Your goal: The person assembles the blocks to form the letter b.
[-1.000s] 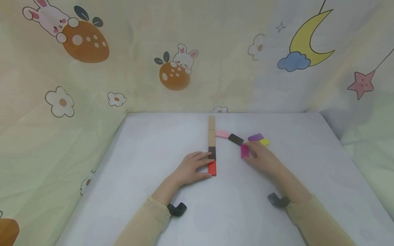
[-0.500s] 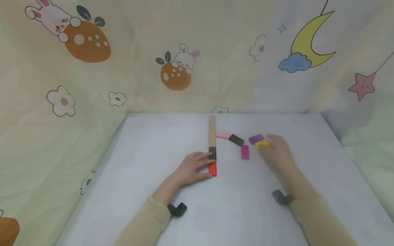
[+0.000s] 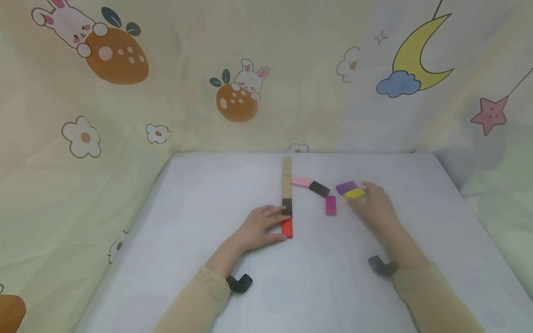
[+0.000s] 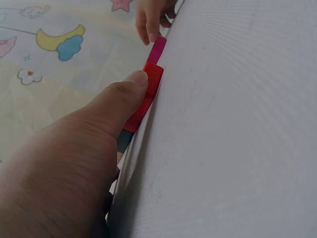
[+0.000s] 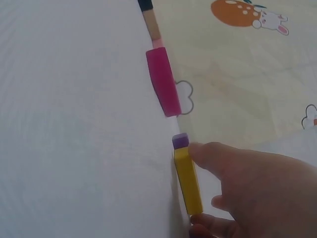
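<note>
My left hand (image 3: pixel 262 227) rests on the column, its fingertips over a black block (image 3: pixel 287 206) and a red block (image 3: pixel 287 227); its thumb (image 4: pixel 126 91) lies along the red block in the left wrist view. My right hand (image 3: pixel 374 203) has thumb and fingers at the two ends of a yellow block (image 5: pixel 188 181), pinching it lengthwise. That block touches a purple block (image 3: pixel 346 187) behind it. To their left a magenta block (image 3: pixel 331 206) lies on the table, untouched.
Two tan wooden blocks (image 3: pixel 286 178) continue the column toward the back. From it a pink block (image 3: pixel 300 181) and a dark block (image 3: pixel 319 189) run right toward the magenta one. A patterned cloth (image 3: pixel 187 92) hangs behind the white table (image 3: pixel 200 185).
My right hand has let go of the magenta block and shifted right to the yellow block. The left hand stays where it was.
</note>
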`<state>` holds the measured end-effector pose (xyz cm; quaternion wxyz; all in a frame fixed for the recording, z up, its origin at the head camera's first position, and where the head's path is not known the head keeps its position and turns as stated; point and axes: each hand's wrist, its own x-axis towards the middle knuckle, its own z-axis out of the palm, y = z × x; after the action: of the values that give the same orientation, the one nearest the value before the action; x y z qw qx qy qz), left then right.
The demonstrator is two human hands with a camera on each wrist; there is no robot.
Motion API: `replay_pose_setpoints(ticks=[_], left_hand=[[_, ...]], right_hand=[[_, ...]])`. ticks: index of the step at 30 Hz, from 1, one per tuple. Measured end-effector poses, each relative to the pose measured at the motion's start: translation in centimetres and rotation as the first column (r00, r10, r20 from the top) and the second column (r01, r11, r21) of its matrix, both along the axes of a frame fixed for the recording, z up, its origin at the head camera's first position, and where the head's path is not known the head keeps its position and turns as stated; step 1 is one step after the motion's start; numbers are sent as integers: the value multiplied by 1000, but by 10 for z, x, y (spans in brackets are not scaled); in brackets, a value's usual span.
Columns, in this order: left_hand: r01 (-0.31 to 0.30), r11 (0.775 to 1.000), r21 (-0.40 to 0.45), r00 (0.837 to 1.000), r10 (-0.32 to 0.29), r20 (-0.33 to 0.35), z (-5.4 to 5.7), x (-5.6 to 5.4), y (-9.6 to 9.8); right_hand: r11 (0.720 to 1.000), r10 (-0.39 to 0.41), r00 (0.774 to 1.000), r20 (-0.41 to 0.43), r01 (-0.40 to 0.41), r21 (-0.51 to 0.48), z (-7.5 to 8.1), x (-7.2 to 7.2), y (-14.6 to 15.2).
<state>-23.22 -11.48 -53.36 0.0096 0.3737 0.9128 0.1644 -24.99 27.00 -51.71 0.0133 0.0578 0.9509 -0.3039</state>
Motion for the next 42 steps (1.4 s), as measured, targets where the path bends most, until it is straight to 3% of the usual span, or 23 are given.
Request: replay_pose_setpoints(ticks=[13,20,24,29,35,42], left_hand=[[-13,1000,1,1000,13,17,-2,-1,-2],[-9,1000,19,1000,9,20,-2,1,-4],[-3,1000,19,1000,3,14,-3,1,-4],[-2,1000,17,1000,2,6,-6,0,-4],[4,1000,13,1000,-4,-6,-6,-1,-3],[-1,1000,1,1000,1,0,-5,-2,-1]], right_hand=[[999,18,998,-65,-15,40,-6,-3,-3],[1000,-6,999,-53,4,-27,-4,-1,-5],[997,-4,999,-42,1,-81,16,8,-16],[995,44,998,33,-41,-86,40,21,-43],[982,185,981,66,-186,17,33,38,-70],[953,254,961,112,-268,139,25,58,-89]])
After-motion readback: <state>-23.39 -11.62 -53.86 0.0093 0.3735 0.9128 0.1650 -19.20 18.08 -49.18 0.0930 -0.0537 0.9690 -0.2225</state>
